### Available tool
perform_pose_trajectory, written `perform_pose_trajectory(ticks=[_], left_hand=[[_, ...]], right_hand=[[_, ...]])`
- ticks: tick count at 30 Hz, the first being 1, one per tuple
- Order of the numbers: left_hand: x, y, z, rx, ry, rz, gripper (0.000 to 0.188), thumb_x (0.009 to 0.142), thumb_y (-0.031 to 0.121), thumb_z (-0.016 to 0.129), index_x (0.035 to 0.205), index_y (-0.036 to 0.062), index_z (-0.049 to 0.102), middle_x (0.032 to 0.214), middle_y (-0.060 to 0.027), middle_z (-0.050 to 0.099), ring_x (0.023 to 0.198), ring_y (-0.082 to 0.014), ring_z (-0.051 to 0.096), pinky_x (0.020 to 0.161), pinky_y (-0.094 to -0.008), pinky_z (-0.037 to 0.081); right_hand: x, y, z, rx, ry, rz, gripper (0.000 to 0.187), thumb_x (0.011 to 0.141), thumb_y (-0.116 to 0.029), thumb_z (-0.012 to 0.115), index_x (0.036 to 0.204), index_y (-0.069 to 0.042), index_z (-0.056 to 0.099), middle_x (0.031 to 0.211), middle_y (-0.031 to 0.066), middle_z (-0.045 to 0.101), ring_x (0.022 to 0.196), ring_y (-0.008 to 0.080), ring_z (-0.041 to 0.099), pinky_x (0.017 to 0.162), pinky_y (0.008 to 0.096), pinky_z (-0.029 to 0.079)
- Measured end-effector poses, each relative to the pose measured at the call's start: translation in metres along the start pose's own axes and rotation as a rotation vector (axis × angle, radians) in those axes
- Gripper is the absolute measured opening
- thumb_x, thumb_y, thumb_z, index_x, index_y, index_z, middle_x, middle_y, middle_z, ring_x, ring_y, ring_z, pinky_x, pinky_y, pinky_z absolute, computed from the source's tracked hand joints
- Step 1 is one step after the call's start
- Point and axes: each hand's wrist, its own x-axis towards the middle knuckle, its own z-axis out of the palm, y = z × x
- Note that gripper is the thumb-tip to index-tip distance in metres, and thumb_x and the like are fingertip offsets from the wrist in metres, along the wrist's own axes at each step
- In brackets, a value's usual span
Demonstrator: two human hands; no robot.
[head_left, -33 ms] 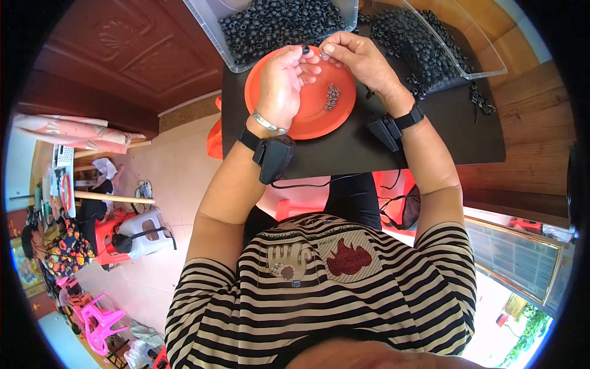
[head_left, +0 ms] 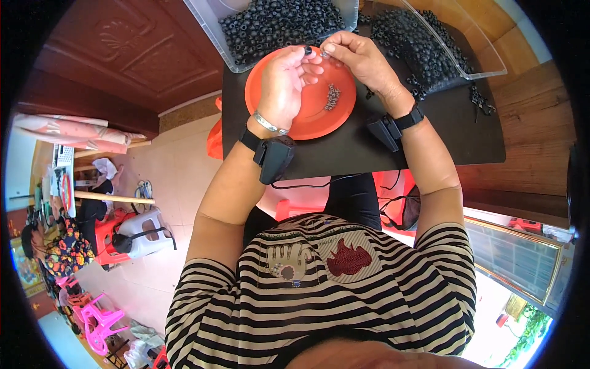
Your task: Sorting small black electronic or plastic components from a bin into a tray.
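My left hand [head_left: 281, 83] is held palm up over the left of an orange-red plate [head_left: 316, 127], with thumb and forefinger closed on a small black ring-shaped piece [head_left: 308, 50]. Just to its right, my right hand [head_left: 364, 61] pinches a tiny silvery metal part [head_left: 324, 54] at its fingertips. The two pieces are close but apart. A small heap of silvery metal parts [head_left: 332, 97] lies on the plate, right of its middle. Each wrist bears a black strapped device.
Behind the plate stands a clear plastic bin [head_left: 212, 38] full of small black pieces. More lie in and around a tilted clear container [head_left: 485, 75] at the right of the dark table [head_left: 350, 146]. A black cable [head_left: 313, 184] hangs along the table's front edge.
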Motion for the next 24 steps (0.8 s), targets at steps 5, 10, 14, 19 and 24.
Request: perform_pose_trajectory(ticks=[5, 10, 14, 19, 24], left_hand=[[0.0, -0.002, 0.001, 0.075, -0.149, 0.005, 0.017, 0.087, 0.019, 0.05, 0.088, 0.0037, 0.057, 0.087, -0.0084, 0.062, 0.078, -0.018, 0.06, 0.067, -0.0278, 0.045], [-0.001, -0.004, 0.004, 0.041, -0.169, -0.026, 0.017, 0.087, 0.019, 0.05, 0.087, 0.0031, 0.057, 0.088, -0.0084, 0.062, 0.078, -0.0184, 0.06, 0.069, -0.029, 0.046], [0.002, -0.004, 0.002, -0.018, -0.221, -0.022, 0.021, 0.088, 0.021, 0.049, 0.088, 0.0023, 0.057, 0.086, -0.0097, 0.062, 0.076, -0.0201, 0.059, 0.07, -0.0301, 0.045], [0.006, -0.002, -0.004, -0.161, -0.358, -0.073, 0.025, 0.089, 0.024, 0.046, 0.089, 0.0016, 0.057, 0.085, -0.0114, 0.061, 0.075, -0.0223, 0.059, 0.07, -0.0316, 0.046], [0.007, -0.001, -0.005, -0.195, -0.377, -0.063, 0.027, 0.09, 0.025, 0.045, 0.089, 0.0012, 0.056, 0.085, -0.0115, 0.06, 0.075, -0.0231, 0.059, 0.07, -0.0325, 0.046]], right_hand=[[0.001, 0.003, 0.0, -0.099, -0.034, -0.05, 0.019, 0.093, -0.019, 0.053, 0.094, -0.002, 0.059, 0.089, -0.0007, 0.059, 0.084, 0.0058, 0.051, 0.08, 0.0222, 0.043], [0.0, 0.003, 0.002, -0.027, -0.047, 0.003, 0.02, 0.093, -0.019, 0.052, 0.098, -0.001, 0.059, 0.093, 0.0004, 0.059, 0.088, 0.0067, 0.052, 0.083, 0.0231, 0.043], [0.0, -0.001, 0.006, 0.067, -0.07, 0.01, 0.022, 0.094, -0.02, 0.05, 0.101, 0.0, 0.057, 0.096, 0.0021, 0.059, 0.09, 0.008, 0.053, 0.085, 0.024, 0.043], [0.0, -0.001, 0.008, 0.169, -0.081, -0.065, 0.023, 0.095, -0.02, 0.049, 0.103, 0.0, 0.056, 0.097, 0.0034, 0.059, 0.092, 0.0085, 0.053, 0.087, 0.0242, 0.042], [-0.001, -0.006, 0.006, -0.014, -0.022, -0.095, 0.021, 0.094, -0.02, 0.05, 0.102, -0.002, 0.058, 0.094, 0.0012, 0.059, 0.09, 0.0087, 0.054, 0.084, 0.0247, 0.043]])
